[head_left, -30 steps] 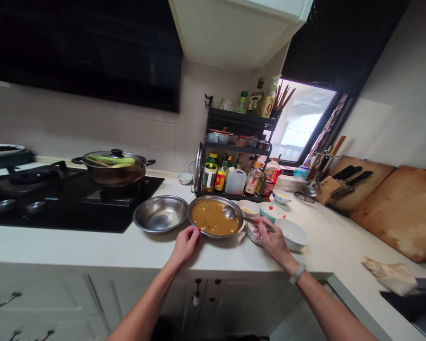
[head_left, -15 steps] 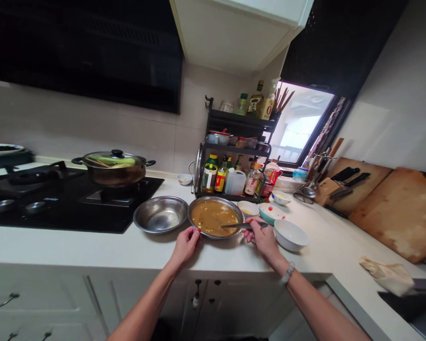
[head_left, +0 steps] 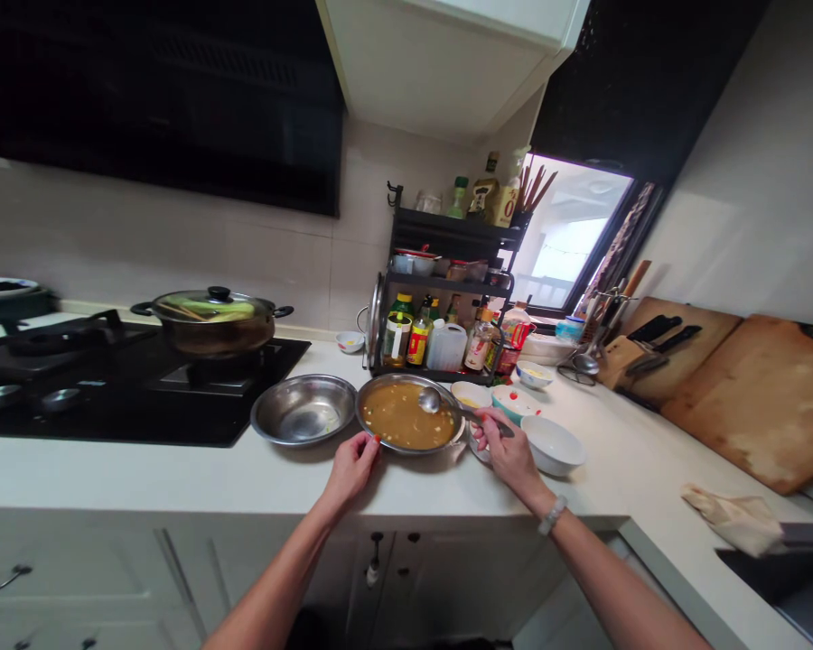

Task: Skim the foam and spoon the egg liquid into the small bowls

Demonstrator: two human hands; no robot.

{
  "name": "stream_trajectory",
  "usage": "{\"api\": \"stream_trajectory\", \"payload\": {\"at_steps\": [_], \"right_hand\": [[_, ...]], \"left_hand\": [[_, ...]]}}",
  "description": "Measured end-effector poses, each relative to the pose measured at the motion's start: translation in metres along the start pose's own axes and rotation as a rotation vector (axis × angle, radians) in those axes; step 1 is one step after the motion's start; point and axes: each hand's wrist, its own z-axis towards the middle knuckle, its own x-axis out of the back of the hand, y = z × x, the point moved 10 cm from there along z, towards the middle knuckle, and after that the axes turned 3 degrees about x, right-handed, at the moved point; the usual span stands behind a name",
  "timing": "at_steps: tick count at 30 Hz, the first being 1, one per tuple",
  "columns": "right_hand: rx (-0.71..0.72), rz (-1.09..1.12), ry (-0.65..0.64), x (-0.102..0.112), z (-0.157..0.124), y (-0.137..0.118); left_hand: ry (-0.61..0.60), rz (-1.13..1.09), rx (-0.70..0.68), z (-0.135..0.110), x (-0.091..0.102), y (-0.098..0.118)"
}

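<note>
A metal bowl of brown sauce (head_left: 406,417) with small pale bits floating in it stands on the counter in front of me. My left hand (head_left: 353,462) pinches its near left rim between thumb and fingers. My right hand (head_left: 505,447) is closed round the handle of a metal spoon (head_left: 431,400), whose bowl is over the sauce toward the far right side. An open metal bowl (head_left: 304,411) is just left of the sauce bowl. A white bowl (head_left: 554,445) stands right of my right hand, with smaller dishes behind it.
On the black gas stove (head_left: 108,397) at left sits a lidded pot (head_left: 213,323). A black rack (head_left: 457,289) of sauce bottles stands behind the bowls. Knives in a block (head_left: 623,361), cutting boards (head_left: 759,406) and a cloth (head_left: 735,519) are at the right.
The spoon's bowl has risen and swung toward the far side of the sauce, and its rounded shape now shows. My left hand has kept its hold on the rim.
</note>
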Motion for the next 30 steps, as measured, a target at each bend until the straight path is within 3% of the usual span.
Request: {"api": "stream_trajectory", "payload": {"at_steps": [9, 16, 22, 30], "right_hand": [[-0.067, 0.029, -0.100, -0.025, -0.008, 0.016], [-0.241, 0.219, -0.015, -0.029, -0.008, 0.025], [-0.338, 0.411, 0.134, -0.017, -0.003, 0.031], [-0.248, 0.223, 0.180, 0.009, 0.006, 0.018]], "left_hand": [[0.001, -0.011, -0.010, 0.002, 0.001, -0.004], [-0.005, -0.009, -0.016, 0.002, 0.000, -0.005], [-0.007, -0.017, -0.011, 0.000, 0.000, 0.000], [0.006, 0.034, -0.029, 0.003, 0.002, -0.006]]}}
